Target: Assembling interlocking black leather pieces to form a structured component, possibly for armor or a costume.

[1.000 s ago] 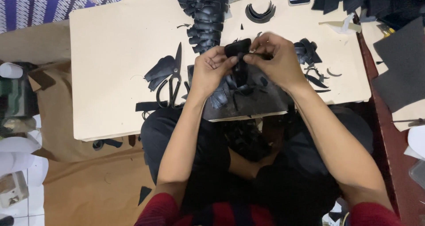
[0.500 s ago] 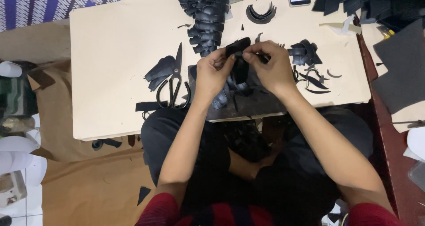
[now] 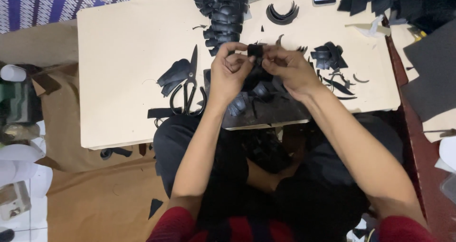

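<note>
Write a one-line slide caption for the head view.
Both hands, left hand and right hand, pinch a small black piece above the cream board, beside black scissors.

One head-worn view – looking steeply down, close over the work board (image 3: pixel 123 71) – no second view

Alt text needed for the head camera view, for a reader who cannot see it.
Two bare hands, left hand and right hand, pinch a small black piece between them above a pale board. Black scissors, scattered black offcuts and a stack of black pieces lie on it.
</note>
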